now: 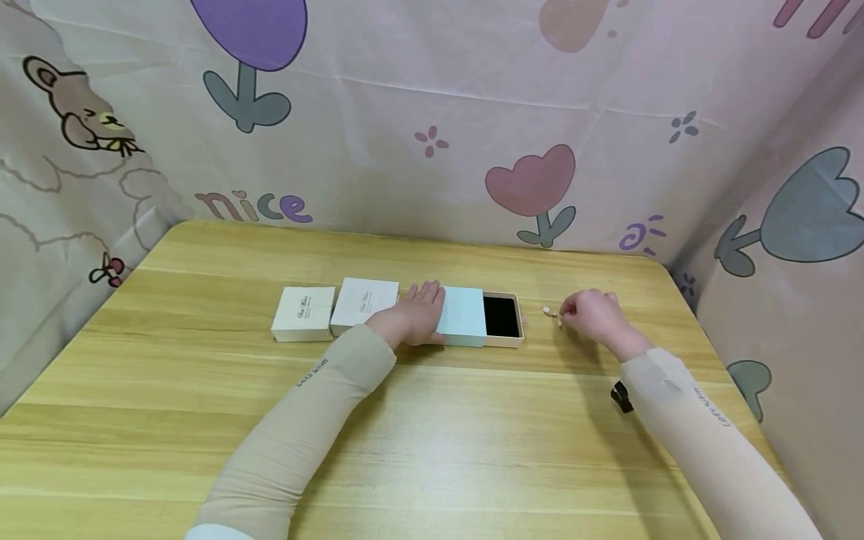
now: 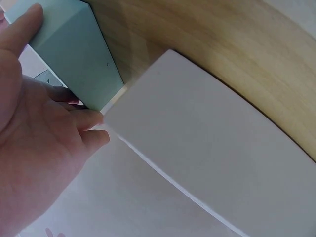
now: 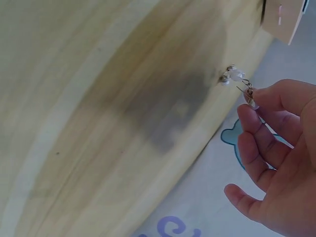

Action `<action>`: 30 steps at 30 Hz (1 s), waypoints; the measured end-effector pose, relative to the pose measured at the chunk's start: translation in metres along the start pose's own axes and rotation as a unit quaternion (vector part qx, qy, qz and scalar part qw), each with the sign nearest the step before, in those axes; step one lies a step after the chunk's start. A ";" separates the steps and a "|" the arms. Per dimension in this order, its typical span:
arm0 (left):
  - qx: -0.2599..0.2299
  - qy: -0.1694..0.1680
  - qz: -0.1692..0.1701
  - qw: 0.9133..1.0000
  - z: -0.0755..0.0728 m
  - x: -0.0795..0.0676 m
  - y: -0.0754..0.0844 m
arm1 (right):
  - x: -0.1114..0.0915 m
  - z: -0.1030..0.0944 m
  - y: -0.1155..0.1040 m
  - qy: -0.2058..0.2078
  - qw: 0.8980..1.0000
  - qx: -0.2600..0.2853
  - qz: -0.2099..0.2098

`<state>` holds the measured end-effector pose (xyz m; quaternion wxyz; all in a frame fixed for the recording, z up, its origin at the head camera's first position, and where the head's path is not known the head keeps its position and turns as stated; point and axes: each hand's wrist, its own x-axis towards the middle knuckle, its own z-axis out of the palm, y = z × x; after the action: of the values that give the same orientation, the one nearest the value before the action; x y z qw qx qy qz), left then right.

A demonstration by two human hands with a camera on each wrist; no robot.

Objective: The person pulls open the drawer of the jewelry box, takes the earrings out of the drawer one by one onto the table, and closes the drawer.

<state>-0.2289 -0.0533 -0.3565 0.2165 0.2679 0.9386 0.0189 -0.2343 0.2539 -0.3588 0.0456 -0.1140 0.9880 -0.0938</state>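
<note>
A light blue box (image 1: pixel 462 315) lies on the table with its drawer (image 1: pixel 518 341) pulled out to the right, showing a black lining. My left hand (image 1: pixel 420 313) holds the box's left part, fingers across the top and thumb at the near side; the left wrist view shows the thumb on the blue sleeve. Between thumb and forefinger, my right hand (image 1: pixel 595 315) pinches a small beaded earring (image 3: pixel 236 75) by its metal links. Its clear beads and a thin wire stick out past the fingertips, right of the drawer. The other right fingers are loosely bent.
Two white boxes with dark lettering, the middle one (image 1: pixel 373 296) and the leftmost one (image 1: pixel 304 315), stand left of the blue box. A small black object (image 1: pixel 621 397) shows beside the right sleeve. Printed cloth (image 1: pixel 378 165) hangs behind the wooden table (image 1: pixel 432 450).
</note>
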 end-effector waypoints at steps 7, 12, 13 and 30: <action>0.002 0.001 0.003 1.000 0.001 0.000 0.000 | 0.001 0.006 0.005 -0.010 1.000 0.001 0.016; 0.005 0.001 0.004 1.000 0.000 0.001 -0.001 | 0.003 0.009 0.010 -0.010 1.000 0.002 0.022; 0.006 0.002 0.004 1.000 0.000 0.001 -0.001 | 0.003 0.009 0.011 -0.011 1.000 0.002 0.022; -0.004 0.005 0.003 1.000 0.001 0.001 -0.002 | 0.006 0.015 0.022 -0.014 0.999 -0.006 0.036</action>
<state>-0.2297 -0.0544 -0.3583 0.2123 0.2701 0.9388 0.0247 -0.2433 0.2711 -0.3781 0.0621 -0.0801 0.9913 -0.0842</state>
